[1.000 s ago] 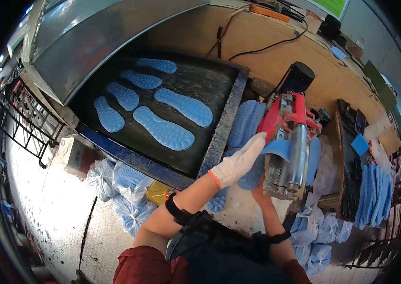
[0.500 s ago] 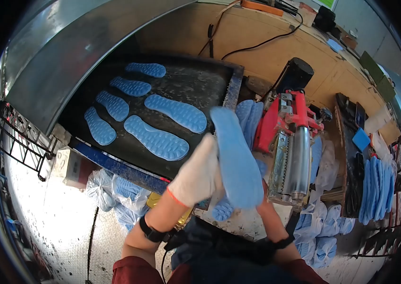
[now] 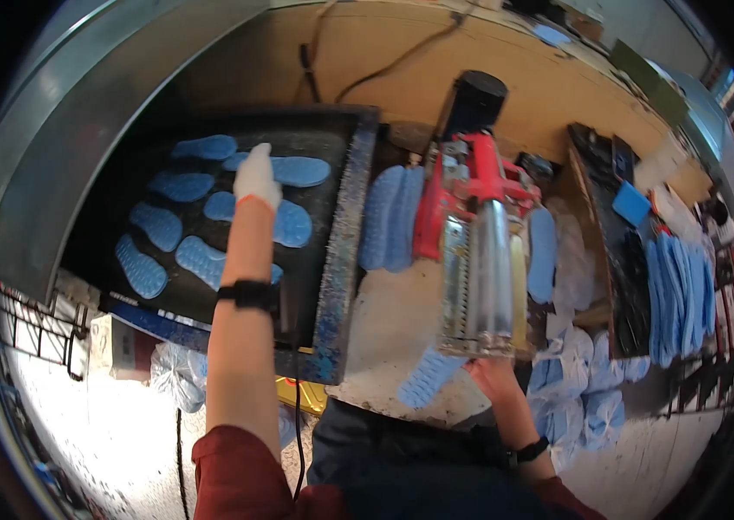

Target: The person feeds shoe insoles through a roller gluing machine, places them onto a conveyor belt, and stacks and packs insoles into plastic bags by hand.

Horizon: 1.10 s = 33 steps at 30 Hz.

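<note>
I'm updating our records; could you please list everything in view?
Machine: one, red and silver, centre-right
Tray: one, black, left
Tray insoles: seven, blue, on the tray
Grouped insoles: at least two, blue, between tray and machine
Side insole: one, blue, right of machine
Lower insole: one, blue, below machine
Blue pieces: several, blue, far right
Bags: several, clear with blue contents, lower right and left
Blue square: one, blue, upper right
Yellow object: one, yellow, below tray
Back panel: one, tan, behind machine
Wristbands: two, black, on forearms
Left hand: one, white-gloved, over tray
Right hand: one, bare, beside lower insole
</note>
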Tool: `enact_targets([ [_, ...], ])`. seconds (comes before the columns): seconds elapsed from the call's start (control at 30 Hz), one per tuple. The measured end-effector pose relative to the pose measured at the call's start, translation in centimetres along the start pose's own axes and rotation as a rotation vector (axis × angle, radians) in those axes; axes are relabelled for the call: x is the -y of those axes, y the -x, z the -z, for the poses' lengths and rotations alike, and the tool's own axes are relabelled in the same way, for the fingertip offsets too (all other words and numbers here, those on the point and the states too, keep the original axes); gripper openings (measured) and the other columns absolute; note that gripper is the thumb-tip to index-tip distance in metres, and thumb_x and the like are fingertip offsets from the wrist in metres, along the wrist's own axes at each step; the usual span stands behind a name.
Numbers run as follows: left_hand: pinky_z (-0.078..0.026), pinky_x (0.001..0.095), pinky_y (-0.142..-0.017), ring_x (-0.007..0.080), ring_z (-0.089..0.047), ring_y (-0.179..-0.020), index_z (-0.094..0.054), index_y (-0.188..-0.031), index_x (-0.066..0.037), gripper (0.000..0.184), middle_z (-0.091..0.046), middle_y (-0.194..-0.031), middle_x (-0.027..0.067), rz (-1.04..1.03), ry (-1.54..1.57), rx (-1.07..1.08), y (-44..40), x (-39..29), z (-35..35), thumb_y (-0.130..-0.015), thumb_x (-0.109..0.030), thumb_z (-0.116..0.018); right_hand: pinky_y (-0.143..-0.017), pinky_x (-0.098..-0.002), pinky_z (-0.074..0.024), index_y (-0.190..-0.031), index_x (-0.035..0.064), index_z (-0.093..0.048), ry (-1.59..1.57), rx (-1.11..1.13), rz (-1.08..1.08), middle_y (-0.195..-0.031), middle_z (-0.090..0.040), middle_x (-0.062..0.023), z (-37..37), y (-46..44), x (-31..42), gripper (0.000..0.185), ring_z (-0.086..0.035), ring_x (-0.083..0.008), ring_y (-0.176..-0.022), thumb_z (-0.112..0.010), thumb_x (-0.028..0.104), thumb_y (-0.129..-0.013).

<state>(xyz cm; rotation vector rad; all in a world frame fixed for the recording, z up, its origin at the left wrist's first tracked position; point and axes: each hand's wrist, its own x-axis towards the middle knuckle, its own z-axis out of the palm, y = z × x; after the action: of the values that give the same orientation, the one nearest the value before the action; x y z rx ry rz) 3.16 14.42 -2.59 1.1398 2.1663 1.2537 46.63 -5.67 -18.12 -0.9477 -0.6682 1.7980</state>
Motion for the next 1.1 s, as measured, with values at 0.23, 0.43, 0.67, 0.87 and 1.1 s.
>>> enact_targets([
  [0.23,-0.047,0.0298,-0.086,0.0217,-0.059,-0.096,-0.061,-0.099,0.0,0.017,-0.063,-0.098,0.0071,-0.328,0.268,0.497,24.8,0.7,-0.1,-0.083,-0.001,-0.057,-0.083,-0.0336,-0.0506,-0.125,0.0071,-0.055,0.036,0.216,-0.229,-0.113,-0.059,-0.0031,-5.6,-0.2,-1.0,0.029,-0.058,-0.0172,-0.103,-0.058,0.014,-0.096],
  [0.43,-0.047,0.0276,-0.084,0.0141,-0.058,-0.091,-0.058,-0.109,0.003,0.027,-0.063,-0.098,0.0041,0.204,0.638,0.746,28.9,2.6,-0.8,-0.084,-0.004,-0.06,-0.083,-0.0295,-0.0482,-0.126,0.0082,-0.055,0.295,0.342,-0.197,-0.115,-0.062,-0.0037,-8.8,2.8,2.4,0.03,-0.059,-0.0135,-0.098,-0.055,0.021,-0.099],
  [0.67,-0.048,0.0444,-0.087,0.042,-0.06,-0.101,-0.047,-0.136,-0.015,0.052,-0.061,-0.108,0.0218,-0.592,-0.064,0.249,22.1,-8.9,-2.7,-0.084,-0.006,-0.046,-0.079,-0.0256,-0.045,-0.122,0.0101,-0.057,0.463,0.171,-0.055,-0.11,-0.064,-0.0019,-3.0,4.9,4.6,0.026,-0.058,-0.0101,-0.092,-0.049,0.023,-0.101],
  [0.87,-0.05,0.0475,-0.076,0.0401,-0.062,-0.089,-0.051,-0.131,-0.016,0.05,-0.063,-0.097,0.0185,-0.893,-0.586,0.562,20.3,-10.2,-4.2,-0.082,-0.006,-0.048,-0.079,-0.0246,-0.0443,-0.117,0.0097,-0.061,0.419,0.08,-0.07,-0.105,-0.065,-0.0014,-1.5,6.3,4.9,0.023,-0.057,-0.009,-0.088,-0.051,0.021,-0.1],
  [1.1,-0.053,0.0456,-0.067,0.037,-0.065,-0.075,-0.051,-0.131,-0.017,0.05,-0.064,-0.093,0.0134,-0.879,-0.839,0.575,24.3,-11.0,-1.2,-0.082,-0.008,-0.051,-0.078,-0.0242,-0.0446,-0.115,0.0092,-0.061,0.363,0.076,-0.048,-0.103,-0.066,-0.001,-1.0,5.1,4.4,0.023,-0.057,-0.0087,-0.087,-0.052,0.022,-0.099],
])
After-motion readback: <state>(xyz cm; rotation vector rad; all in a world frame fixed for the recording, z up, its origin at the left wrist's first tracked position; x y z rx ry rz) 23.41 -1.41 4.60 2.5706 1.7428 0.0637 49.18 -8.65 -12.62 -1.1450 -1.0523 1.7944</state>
